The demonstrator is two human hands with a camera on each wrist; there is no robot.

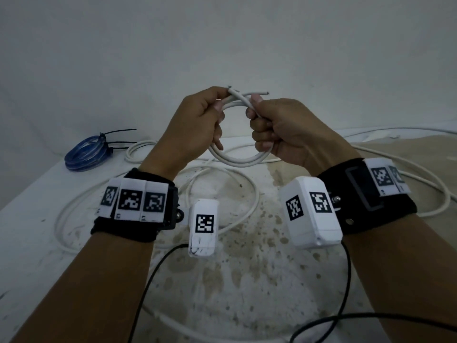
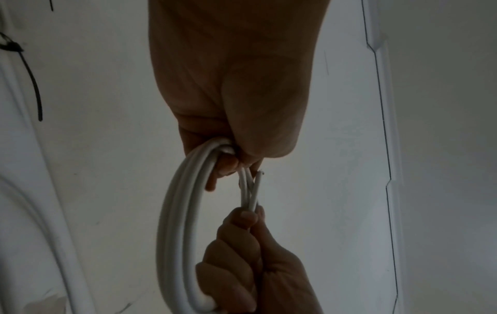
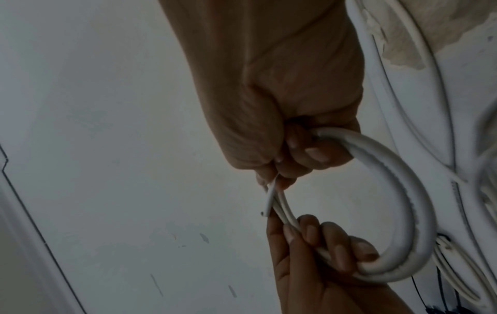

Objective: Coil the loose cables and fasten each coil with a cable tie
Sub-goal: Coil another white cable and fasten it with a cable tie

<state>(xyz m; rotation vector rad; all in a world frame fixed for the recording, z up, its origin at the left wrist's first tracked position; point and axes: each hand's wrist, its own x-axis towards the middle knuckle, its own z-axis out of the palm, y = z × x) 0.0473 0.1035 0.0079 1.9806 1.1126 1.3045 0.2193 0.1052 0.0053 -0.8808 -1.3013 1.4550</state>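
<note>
Above the table [image 1: 37, 243], in the head view, both hands hold up a small white coil [image 1: 235, 160]. The left hand [image 1: 195, 125] curls its fingers round the left side of the coil. The right hand [image 1: 284, 129] curls round the right side and pinches the cable ends at the top. Two cut ends [image 1: 265, 92] stick out past the thumbs, crossing each other. On the table below lie loose white cables [image 1: 247, 191] in big loops. Far on the left sits a blue coil [image 1: 86, 154] with black ties [image 1: 118, 131] on it. Black wires [image 1: 148, 280] run from the wrist cameras near the person.

In the left wrist view, the left hand [image 2: 236, 95] grips the coil [image 2: 180, 212] at the top, fingers tight around it. The right hand [image 2: 255, 265] holds the coil from below, and its fingertips [image 2: 248, 216] pinch the thin ends. A black tie [image 2: 32, 85] shows at the left edge.

In the right wrist view, the right hand [image 3: 282, 95] clenches the coil [image 3: 403, 201] at the top. The left hand [image 3: 317, 265] holds it lower down, fingers wrapped round the strands. One cut end [image 3: 267, 209] pokes out between the hands. More white cables [image 3: 403, 106] lie on the table at the right.
</note>
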